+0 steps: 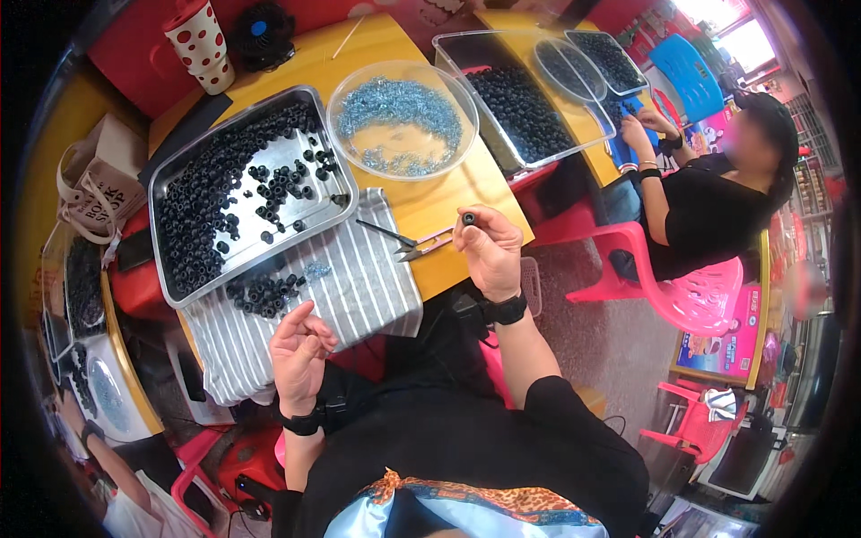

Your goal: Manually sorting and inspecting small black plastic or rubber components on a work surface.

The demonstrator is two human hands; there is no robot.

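Right grip (494, 260): pinches one small black piece (468, 219) between thumb and finger
Left grip (302, 354): fingers half curled, near loose black pieces (260, 294); whether it holds anything is unclear
Striped cloth (354, 296): grey and white, under those pieces and some pale-blue bits (317, 269)
Metal tray (247, 215): many black pieces
Round tub (386, 139): clear, with pale-blue bits
Snips (411, 254): on the yellow bench (466, 255)
Co-worker (704, 220): seated on a pink chair (700, 300)
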